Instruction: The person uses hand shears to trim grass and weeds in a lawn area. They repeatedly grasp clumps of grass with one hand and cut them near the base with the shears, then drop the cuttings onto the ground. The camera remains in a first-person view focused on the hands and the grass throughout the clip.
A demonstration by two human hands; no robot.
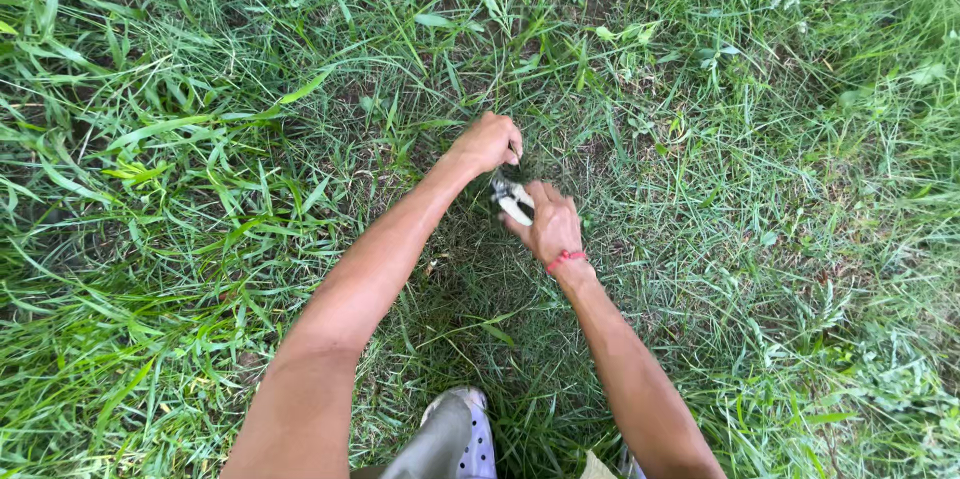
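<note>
From the head view, both arms reach down into thick green grass. The left hand is closed into a fist, its grip bunched around a tuft of grass blades that rises just beyond the knuckles. The right hand sits just beside it, lower and to the right, its grip closed around the pale handles of a small pair of shears; the metal head of the shears points toward the left fist and nearly touches it. Whether the blades are apart or together cannot be told. A red cord bracelet circles the right wrist. Long blades and broad-leaved weeds crowd in on every side and partly screen the ground. At the bottom edge, a grey perforated clog stands in the grass between the forearms.
</note>
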